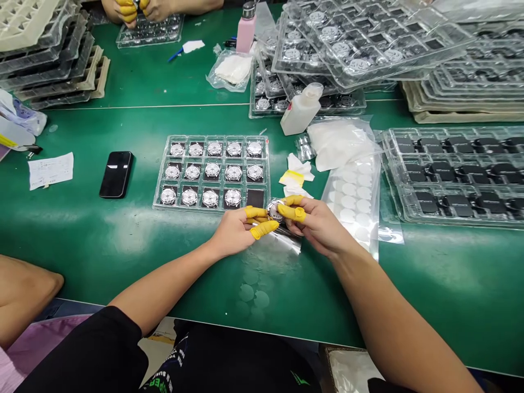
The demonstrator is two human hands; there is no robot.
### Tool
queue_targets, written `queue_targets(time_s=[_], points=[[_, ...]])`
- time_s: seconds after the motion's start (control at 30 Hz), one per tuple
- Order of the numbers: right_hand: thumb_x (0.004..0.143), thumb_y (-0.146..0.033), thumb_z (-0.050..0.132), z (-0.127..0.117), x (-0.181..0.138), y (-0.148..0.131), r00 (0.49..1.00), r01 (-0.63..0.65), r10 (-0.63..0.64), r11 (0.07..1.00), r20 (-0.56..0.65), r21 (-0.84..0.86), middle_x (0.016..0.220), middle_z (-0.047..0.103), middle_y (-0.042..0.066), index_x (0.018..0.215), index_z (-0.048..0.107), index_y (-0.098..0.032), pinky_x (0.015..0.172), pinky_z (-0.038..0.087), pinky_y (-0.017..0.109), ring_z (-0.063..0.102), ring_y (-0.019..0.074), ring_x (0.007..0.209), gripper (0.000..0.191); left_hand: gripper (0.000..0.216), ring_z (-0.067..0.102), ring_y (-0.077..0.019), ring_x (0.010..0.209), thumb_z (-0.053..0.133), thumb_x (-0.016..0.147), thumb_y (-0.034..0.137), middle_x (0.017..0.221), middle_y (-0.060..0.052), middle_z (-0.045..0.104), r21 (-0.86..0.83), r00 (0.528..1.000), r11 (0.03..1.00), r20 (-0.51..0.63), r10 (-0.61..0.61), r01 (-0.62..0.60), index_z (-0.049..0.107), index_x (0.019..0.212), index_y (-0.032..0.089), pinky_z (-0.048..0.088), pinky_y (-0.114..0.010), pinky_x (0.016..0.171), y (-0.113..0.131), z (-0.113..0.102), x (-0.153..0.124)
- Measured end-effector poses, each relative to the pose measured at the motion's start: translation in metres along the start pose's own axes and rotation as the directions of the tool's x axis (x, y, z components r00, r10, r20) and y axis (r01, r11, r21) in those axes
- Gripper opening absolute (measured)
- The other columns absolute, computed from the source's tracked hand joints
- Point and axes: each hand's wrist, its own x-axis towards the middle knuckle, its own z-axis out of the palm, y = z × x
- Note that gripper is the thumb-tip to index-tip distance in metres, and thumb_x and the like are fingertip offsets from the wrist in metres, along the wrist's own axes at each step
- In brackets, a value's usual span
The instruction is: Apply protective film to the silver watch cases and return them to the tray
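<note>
Two hands pinch one small silver disc [274, 209] just in front of the tray [159, 188], near its one empty pocket. The left hand [231, 232] and right hand [319, 224] each close yellow-capped fingertips [264, 229] on its edge, above a clear film [286, 241]. The disc looks light, stiff, polished and easily marked, so the rim seems the safest place to grip.

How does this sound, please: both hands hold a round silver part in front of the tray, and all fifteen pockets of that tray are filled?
Not quite: in the head view the tray has fourteen pockets filled, and its near right pocket is empty. The left hand and right hand do hold the round silver part in front of it.
</note>
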Motion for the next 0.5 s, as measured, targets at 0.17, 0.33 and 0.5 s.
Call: queue_targets(time_s=[0.17,0.33,0.5], points=[[0.054,-0.041,0.1,0.0033,-0.0028,-0.0047,0.995,-0.013,-0.023,0.938,0.102,0.347,0.072,0.052,-0.001,0.075,0.069,-0.021,0.041,0.014,0.021,0.03,0.0063,0.056,0.042,0.051,0.071,-0.014,0.082,0.087,0.074,0.045,0.097,-0.009,0.076,0.013,0.999,1.0,0.042,-0.005,0.005,0.079,0.111,0.012,0.062,-0.029,0.083,-0.0008,-0.002,-0.002],[0.055,-0.034,0.099,0.0083,-0.0043,-0.0028,0.991,-0.032,-0.031,0.883,0.126,0.468,0.076,0.051,0.0,0.076,0.071,-0.025,0.043,0.012,0.021,0.022,0.0091,0.062,0.036,0.047,0.069,-0.0132,0.079,0.086,0.075,0.043,0.097,-0.009,0.076,0.059,1.0,0.998,0.016,0.014,-0.015,0.08,0.109,0.013,0.06,-0.027,0.077,0.0006,-0.0025,-0.0011],[0.056,-0.034,0.097,0.0072,-0.003,0.0008,0.987,-0.051,-0.024,0.888,0.157,0.458,0.077,0.051,0.0,0.077,0.071,-0.025,0.044,0.014,0.022,0.022,0.0102,0.063,0.034,0.047,0.067,-0.0112,0.075,0.089,0.072,0.042,0.096,-0.009,0.075,0.073,0.999,0.997,0.003,0.039,-0.039,0.081,0.108,0.014,0.058,-0.025,0.072,-0.0018,-0.0034,0.0007]])
